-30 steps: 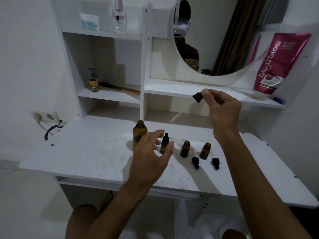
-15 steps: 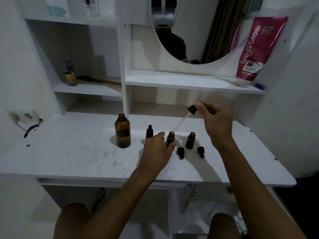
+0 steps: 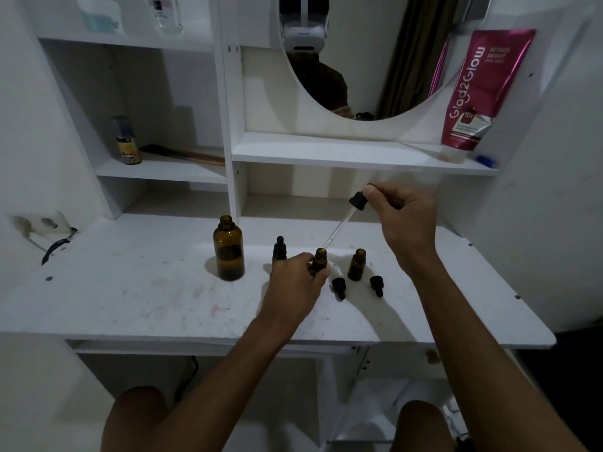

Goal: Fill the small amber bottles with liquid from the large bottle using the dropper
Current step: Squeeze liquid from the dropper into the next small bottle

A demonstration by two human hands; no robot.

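Dropper [image 3: 339,227]: pinched in right grip [image 3: 399,216], slanting down-left, tip just above small bottle [image 3: 319,261] clasped by left grip [image 3: 293,285], mid-counter [image 3: 130,298].

bottles [image 3: 228,247]: amber glass, glossy | table [image 3: 130,288]: matt white (laminate, seemingly)

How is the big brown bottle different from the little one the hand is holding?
The large bottle is much taller and wider than the small bottle. The large bottle stands alone, untouched; the small bottle is steadied by the left hand. The dropper in the right hand points at the small bottle's mouth, not the large one's. Both are amber, upright and uncapped.
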